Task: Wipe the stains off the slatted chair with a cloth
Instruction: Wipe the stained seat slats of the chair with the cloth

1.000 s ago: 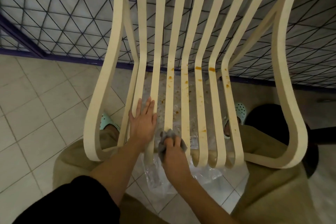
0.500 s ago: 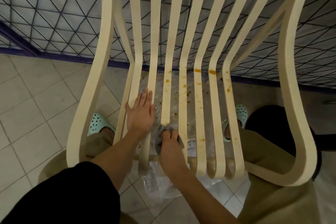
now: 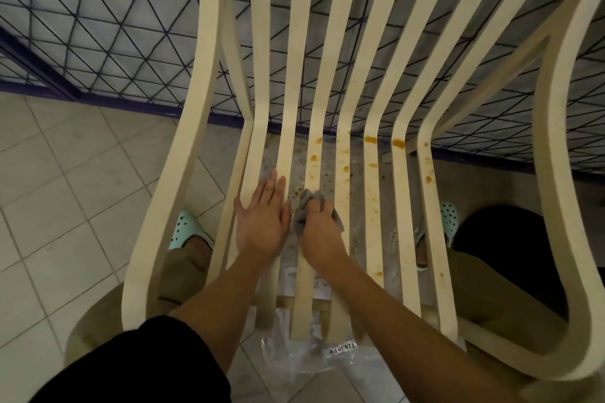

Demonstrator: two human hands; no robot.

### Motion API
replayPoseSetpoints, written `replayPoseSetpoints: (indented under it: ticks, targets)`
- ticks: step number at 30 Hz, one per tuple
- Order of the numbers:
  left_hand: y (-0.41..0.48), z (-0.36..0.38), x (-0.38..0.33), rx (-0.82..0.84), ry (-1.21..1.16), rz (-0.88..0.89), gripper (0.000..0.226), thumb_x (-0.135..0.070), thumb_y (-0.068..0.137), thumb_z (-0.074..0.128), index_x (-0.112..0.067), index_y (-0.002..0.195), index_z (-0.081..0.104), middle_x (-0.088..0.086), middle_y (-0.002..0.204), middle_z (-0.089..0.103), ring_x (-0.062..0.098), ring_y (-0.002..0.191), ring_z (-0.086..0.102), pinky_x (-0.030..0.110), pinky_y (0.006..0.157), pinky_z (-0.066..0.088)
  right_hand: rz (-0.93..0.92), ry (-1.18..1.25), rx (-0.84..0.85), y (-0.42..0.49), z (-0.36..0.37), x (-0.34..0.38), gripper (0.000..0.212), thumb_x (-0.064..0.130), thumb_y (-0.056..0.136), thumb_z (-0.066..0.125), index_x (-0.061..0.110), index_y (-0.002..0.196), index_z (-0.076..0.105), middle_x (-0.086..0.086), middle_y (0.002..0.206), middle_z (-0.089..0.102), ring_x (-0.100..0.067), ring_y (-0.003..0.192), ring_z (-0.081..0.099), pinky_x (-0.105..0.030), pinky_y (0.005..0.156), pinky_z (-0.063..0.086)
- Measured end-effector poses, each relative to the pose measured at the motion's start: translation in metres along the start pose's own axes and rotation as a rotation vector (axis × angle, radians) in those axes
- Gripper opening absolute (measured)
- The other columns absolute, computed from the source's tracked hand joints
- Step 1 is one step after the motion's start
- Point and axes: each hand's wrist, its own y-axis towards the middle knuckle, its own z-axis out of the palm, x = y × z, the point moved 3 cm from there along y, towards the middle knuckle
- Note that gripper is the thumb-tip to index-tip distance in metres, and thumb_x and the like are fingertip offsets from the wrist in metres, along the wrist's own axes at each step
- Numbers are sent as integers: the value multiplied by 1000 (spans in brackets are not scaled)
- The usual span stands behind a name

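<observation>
Your left hand (image 3: 262,222) lies flat, fingers together, on the cream slatted chair (image 3: 401,222); your right hand (image 3: 319,232) clamps its fingers round a crumpled grey cloth (image 3: 304,203) against a middle slat, orange stains (image 3: 370,139) ahead, beige floor tiles (image 3: 65,173) below.

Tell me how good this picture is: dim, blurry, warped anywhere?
Head view: dim, yellowish light, no glare; the wide lens bows the tile lines of the floor and stretches the chair near the edges; the left hand, the right hand gripping the cloth, and the orange stains look sharp; the black sleeve loses detail in shadow.
</observation>
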Motion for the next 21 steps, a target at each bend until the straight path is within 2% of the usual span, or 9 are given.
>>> replayPoseSetpoints:
  ticks: [4,9,13,16,21]
  targets:
    - [0,0,-1,3,-7,8,57,-43,100,12,-28,155,12,-9,163,5,9,148,14,59,110,22,-5,-65,-18,25,-9,3,48,19,101,45,1,142,26,-22,144,30,-28,118,50,-27,94,43]
    - [2,-1,0,-17,-24,-2,57,-43,100,13,-27,154,17,-8,163,11,10,147,21,59,109,25,-2,-94,-14,52,-18,4,47,17,101,42,-1,141,25,-25,145,28,-31,114,53,-28,89,45]
    - [0,0,0,-16,-34,1,56,-43,101,16,-28,155,15,-10,163,9,10,147,19,59,110,23,10,-101,-2,70,-24,7,47,14,99,45,-1,140,27,-28,146,26,-36,119,50,-32,89,47]
    - [0,1,0,-8,-35,-7,55,-43,102,17,-29,155,10,-11,163,5,9,148,14,59,112,20,16,-108,11,83,-29,8,49,11,98,46,-1,141,26,-29,147,24,-38,122,49,-35,93,49]
    - [1,1,0,-21,-40,-9,55,-43,102,21,-28,155,15,-10,163,8,9,148,16,59,111,22,15,-101,-4,101,-35,8,50,10,97,46,-1,141,25,-27,145,28,-37,123,47,-36,99,45]
